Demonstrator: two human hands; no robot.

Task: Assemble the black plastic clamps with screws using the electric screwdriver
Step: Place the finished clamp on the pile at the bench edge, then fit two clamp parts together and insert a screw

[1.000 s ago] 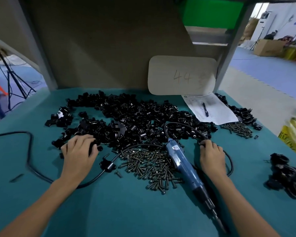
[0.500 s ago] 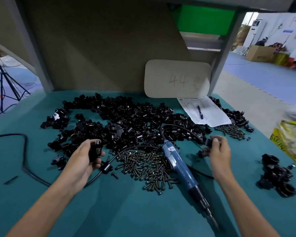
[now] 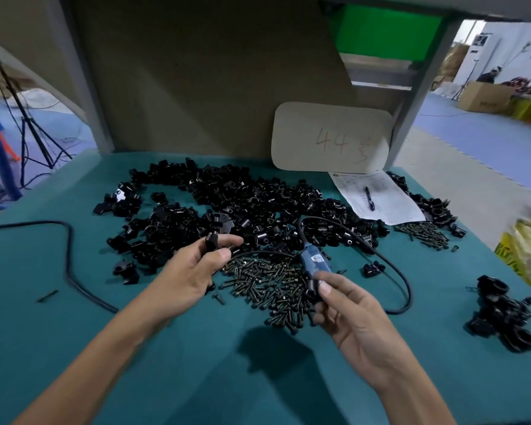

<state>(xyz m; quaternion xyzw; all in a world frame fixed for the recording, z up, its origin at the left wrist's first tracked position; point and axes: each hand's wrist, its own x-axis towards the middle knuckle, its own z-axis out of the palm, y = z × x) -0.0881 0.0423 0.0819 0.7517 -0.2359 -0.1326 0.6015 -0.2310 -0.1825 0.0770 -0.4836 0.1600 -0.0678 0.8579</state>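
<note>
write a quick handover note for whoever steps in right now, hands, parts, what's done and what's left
Left hand: raised over the table, pinching one black clamp piece.
Right hand: raised, pinching a second clamp piece.
Electric screwdriver: lying on the green table behind the right hand, unheld.
Screws: loose pile between the hands; a smaller pile far right.
Unassembled clamp pile: centre back.
Separate cluster of clamps: at the right edge, apparently finished.
Left: mate the two pieces, add a screw, drive it, repeat.
</note>
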